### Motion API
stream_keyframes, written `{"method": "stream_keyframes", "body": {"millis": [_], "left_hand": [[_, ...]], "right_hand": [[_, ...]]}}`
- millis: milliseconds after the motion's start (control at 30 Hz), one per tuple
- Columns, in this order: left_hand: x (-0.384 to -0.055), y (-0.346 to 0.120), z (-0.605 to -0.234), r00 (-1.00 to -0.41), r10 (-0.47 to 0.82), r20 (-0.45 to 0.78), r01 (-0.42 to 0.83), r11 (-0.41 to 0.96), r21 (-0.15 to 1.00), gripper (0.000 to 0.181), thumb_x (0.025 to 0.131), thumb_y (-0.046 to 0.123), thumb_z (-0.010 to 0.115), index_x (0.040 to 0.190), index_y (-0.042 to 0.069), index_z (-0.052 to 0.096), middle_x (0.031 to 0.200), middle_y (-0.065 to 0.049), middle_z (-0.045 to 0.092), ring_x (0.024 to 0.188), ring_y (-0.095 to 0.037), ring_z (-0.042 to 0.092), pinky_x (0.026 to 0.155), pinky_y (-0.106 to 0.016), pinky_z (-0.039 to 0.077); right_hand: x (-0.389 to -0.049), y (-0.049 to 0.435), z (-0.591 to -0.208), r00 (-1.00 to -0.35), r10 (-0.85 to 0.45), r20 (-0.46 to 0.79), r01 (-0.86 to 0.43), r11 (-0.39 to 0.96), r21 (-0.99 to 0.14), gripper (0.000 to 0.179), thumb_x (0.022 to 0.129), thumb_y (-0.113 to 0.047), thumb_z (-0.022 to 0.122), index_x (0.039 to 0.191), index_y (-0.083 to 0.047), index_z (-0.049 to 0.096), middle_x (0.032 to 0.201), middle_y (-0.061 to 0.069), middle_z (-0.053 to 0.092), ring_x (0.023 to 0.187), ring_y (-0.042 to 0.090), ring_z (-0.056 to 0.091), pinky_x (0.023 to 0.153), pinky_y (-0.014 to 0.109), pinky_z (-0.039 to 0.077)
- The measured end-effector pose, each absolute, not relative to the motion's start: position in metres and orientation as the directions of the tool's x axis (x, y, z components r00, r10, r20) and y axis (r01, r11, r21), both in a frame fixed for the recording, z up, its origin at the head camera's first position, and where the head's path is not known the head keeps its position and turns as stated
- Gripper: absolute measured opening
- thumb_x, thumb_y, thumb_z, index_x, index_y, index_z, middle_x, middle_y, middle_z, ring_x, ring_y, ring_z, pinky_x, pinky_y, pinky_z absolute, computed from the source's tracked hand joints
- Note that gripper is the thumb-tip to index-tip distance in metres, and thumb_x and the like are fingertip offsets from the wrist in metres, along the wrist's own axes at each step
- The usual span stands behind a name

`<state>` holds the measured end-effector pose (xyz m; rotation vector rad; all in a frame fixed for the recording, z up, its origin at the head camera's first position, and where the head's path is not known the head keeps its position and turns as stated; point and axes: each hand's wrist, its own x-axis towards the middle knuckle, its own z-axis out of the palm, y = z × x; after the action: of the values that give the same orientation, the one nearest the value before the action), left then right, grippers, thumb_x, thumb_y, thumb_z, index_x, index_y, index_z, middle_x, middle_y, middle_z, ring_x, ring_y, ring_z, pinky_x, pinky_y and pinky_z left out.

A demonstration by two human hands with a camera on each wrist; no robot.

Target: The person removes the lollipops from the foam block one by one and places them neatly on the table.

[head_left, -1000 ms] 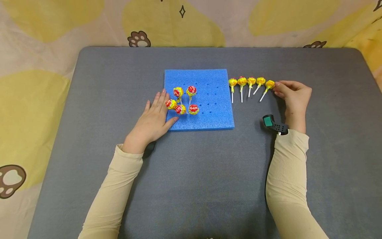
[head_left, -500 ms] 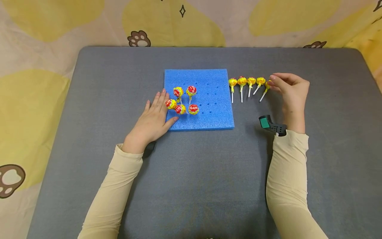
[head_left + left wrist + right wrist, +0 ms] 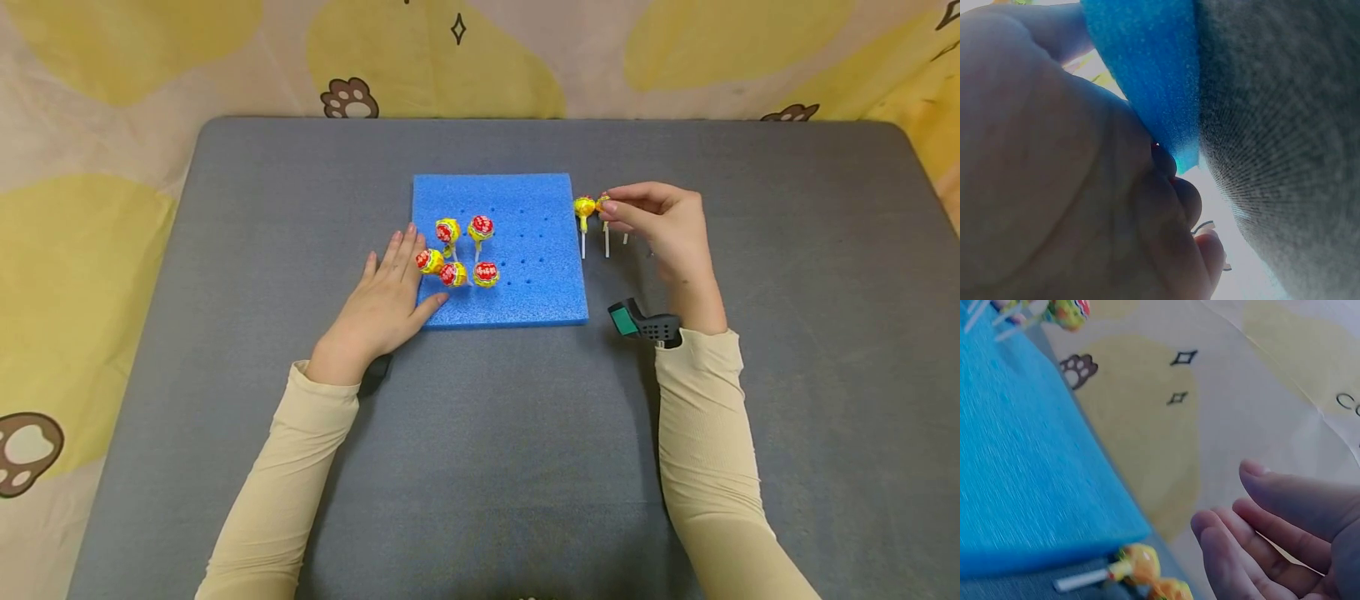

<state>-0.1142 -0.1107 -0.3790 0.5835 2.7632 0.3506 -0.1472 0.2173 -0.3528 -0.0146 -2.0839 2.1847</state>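
Head view had the right hand (image 3: 663,229) over the lollipop row (image 3: 584,207), thumb and fingers parted, nothing held! Leftmost sweet lay just past those fingertips; the left hand (image 3: 382,304) rested against blue foam (image 3: 551,300).

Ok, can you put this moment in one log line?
left hand: on left edge of blue foam | right hand: near loose lollipops, holding nothing | five lollipops: stuck in foam
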Motion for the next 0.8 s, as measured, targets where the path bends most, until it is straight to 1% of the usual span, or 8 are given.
{"method": "stream_keyframes", "body": {"millis": [167,367,600,700,800], "left_hand": [[-0.114,-0.111,-0.378,-0.874,0.426,-0.232,0.356,0.888,0.292,0.085,0.096,0.047,0.044,0.15,0.0,-0.002,0.156,-0.013,-0.011,0.142,-0.024,-0.013,0.112,-0.05,-0.002],[-0.114,-0.111,-0.377,-0.874,0.428,-0.23,0.358,0.887,0.291,0.084,0.096,0.047,0.043,0.15,0.0,-0.001,0.156,-0.013,-0.01,0.142,-0.025,-0.012,0.112,-0.05,-0.001],[-0.114,-0.11,-0.376,-0.872,0.431,-0.233,0.36,0.886,0.292,0.085,0.096,0.047,0.043,0.15,0.0,-0.002,0.156,-0.013,-0.011,0.142,-0.025,-0.012,0.112,-0.05,-0.001],[-0.114,-0.11,-0.376,-0.872,0.429,-0.233,0.359,0.887,0.291,0.085,0.096,0.047,0.043,0.15,0.0,-0.001,0.157,-0.013,-0.011,0.142,-0.025,-0.012,0.112,-0.05,-0.001],[-0.114,-0.11,-0.377,-0.871,0.429,-0.237,0.359,0.888,0.289,0.085,0.095,0.047,0.043,0.15,0.0,-0.001,0.156,-0.013,-0.011,0.142,-0.025,-0.012,0.112,-0.051,-0.001]], "right_hand": [[-0.146,0.208,-0.353,-0.997,-0.021,0.072,-0.072,-0.001,-0.997,0.026,0.078,0.0,0.074,0.099,0.015,0.066,0.084,0.008,0.071,0.072,0.02,0.068,0.069,0.028,0.055],[-0.147,0.196,-0.355,-0.99,-0.133,0.046,-0.047,0.008,-0.999,0.018,0.079,0.002,0.072,0.096,0.008,0.07,0.084,0.006,0.07,0.074,0.016,0.068,0.07,0.025,0.055],[-0.146,0.183,-0.358,-0.976,-0.22,0.011,-0.028,0.073,-0.997,0.025,0.082,0.001,0.07,0.103,0.014,0.065,0.086,0.005,0.07,0.077,0.015,0.069,0.073,0.025,0.054],[-0.145,0.175,-0.359,-0.959,-0.282,0.001,-0.026,0.085,-0.996,0.024,0.082,0.004,0.069,0.103,0.014,0.064,0.087,0.006,0.071,0.079,0.014,0.069,0.075,0.025,0.054],[-0.144,0.167,-0.362,-0.937,-0.349,-0.013,-0.014,0.076,-0.997,0.023,0.08,0.007,0.069,0.102,0.014,0.065,0.089,0.012,0.071,0.081,0.015,0.069,0.077,0.026,0.054]]}}
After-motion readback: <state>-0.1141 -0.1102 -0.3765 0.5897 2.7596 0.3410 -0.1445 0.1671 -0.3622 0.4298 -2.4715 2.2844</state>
